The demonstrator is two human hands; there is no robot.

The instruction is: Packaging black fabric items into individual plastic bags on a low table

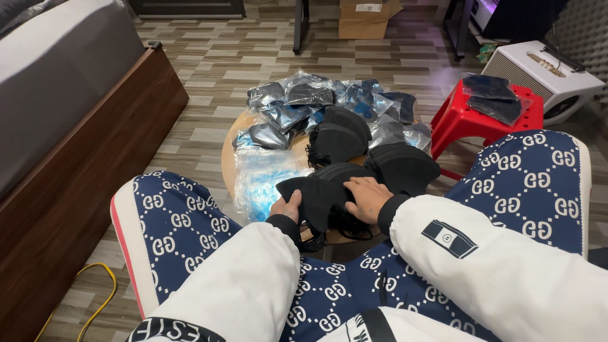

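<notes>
Black fabric, a face mask (315, 192), lies at the near edge of the small round wooden table (229, 147), and I see my left hand (287, 208) pinching its near left corner while my right hand (366, 197) presses flat, fingers spread, on its right side (the two hands close but not touching). Farther back on that table sit stacks of black masks (372, 152) and clear plastic packets (297, 101); right of it stands a red plastic stool (461, 120).
</notes>
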